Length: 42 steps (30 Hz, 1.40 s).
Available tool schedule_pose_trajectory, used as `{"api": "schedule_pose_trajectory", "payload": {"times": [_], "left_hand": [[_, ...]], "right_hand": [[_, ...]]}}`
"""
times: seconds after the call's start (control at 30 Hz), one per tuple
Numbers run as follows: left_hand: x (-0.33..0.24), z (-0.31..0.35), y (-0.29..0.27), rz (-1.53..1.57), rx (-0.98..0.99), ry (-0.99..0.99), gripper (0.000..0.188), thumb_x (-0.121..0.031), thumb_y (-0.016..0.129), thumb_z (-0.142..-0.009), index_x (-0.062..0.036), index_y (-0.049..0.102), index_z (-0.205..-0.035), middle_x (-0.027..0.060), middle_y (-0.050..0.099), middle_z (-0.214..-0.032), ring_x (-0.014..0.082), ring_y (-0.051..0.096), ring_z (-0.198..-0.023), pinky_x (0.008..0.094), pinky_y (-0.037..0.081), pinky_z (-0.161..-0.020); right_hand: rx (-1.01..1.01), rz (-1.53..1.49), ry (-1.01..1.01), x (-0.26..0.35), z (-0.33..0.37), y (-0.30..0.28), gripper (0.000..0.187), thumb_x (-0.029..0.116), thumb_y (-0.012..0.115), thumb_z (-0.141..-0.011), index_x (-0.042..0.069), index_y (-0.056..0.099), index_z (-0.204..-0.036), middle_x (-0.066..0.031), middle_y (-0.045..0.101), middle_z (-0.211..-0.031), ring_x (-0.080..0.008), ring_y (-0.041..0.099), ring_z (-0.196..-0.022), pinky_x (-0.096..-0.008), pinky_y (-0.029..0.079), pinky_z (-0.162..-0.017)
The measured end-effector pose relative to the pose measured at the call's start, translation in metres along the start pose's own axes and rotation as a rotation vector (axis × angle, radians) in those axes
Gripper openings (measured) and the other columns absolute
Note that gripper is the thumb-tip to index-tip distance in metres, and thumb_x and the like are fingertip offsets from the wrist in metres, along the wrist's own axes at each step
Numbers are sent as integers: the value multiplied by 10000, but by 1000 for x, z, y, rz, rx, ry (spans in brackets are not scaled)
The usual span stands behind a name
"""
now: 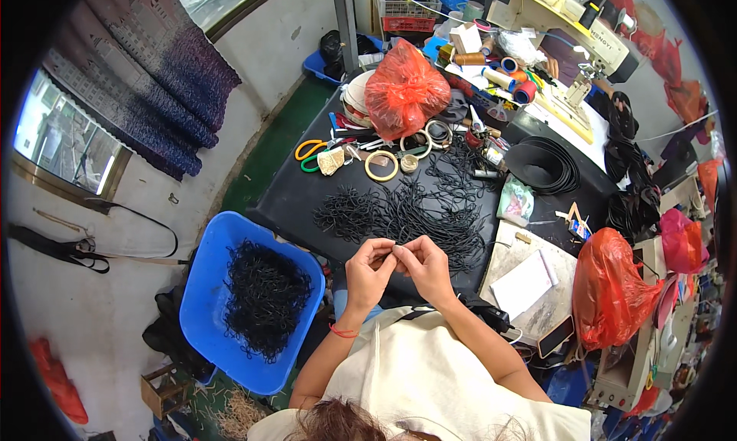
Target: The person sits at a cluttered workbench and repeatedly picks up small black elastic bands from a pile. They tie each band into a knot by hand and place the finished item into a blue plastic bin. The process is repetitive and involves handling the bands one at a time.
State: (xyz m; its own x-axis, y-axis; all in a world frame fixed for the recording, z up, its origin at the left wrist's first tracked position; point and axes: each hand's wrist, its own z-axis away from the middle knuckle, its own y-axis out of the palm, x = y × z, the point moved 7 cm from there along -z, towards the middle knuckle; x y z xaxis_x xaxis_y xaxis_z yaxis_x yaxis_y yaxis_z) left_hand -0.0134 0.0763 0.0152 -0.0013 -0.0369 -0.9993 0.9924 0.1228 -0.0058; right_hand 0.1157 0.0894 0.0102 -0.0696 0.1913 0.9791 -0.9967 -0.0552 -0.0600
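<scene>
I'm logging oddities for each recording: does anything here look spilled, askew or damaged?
Yes: pale, straw-like scraps lie strewn on the floor near the blue tub, so they look spilled; their material is unclear. The black cords on the table are loosely heaped, but I see no plain damage.

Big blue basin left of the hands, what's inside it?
A tangled heap of thin black cords lies inside the blue basin. Bare blue shows around it; the bottom beneath the heap is covered and can't be seen.
</scene>
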Motion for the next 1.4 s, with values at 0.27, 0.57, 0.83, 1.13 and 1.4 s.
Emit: {"api": "schedule_pose_trajectory", "payload": {"times": [0.27,0.57,0.83,1.13,1.4], "left_hand": [[-12,1,0,-242,195,110,277,2,607,-785,0,488,-1035,101,663,-822,130,637,-728,257,495,-634],[-2,8,4,-77,295,-121,164,-49,655,-785,28,574,-906,62,656,-775,72,595,-678,227,480,-607],[26,11,16,43,379,-206,122,-52,621,-832,16,597,-930,6,617,-730,48,564,-640,192,479,-611],[18,8,5,59,371,-235,177,-74,614,-842,20,615,-991,41,645,-810,66,591,-728,195,478,-654],[5,14,6,82,271,-206,189,-76,464,-921,46,573,-1017,97,663,-826,120,631,-739,243,516,-686]], "right_hand": [[249,319,-134,-1,-10,-4,184,176,685,-779,45,658,-905,-50,565,-804,-96,523,-703,-239,441,-616],[145,-256,145,-34,-9,-3,149,153,643,-824,11,601,-839,10,550,-668,-46,489,-634,-203,400,-575],[-202,-4,-24,-36,-5,-16,191,193,604,-861,22,559,-790,26,516,-632,-32,415,-563,-209,355,-500],[212,-189,207,-21,-1,-6,306,297,548,-902,34,561,-745,8,536,-658,-46,444,-598,-192,347,-546],[127,-195,148,-27,-5,-4,292,272,534,-913,41,527,-733,27,488,-611,-39,410,-554,-202,333,-500]]}}
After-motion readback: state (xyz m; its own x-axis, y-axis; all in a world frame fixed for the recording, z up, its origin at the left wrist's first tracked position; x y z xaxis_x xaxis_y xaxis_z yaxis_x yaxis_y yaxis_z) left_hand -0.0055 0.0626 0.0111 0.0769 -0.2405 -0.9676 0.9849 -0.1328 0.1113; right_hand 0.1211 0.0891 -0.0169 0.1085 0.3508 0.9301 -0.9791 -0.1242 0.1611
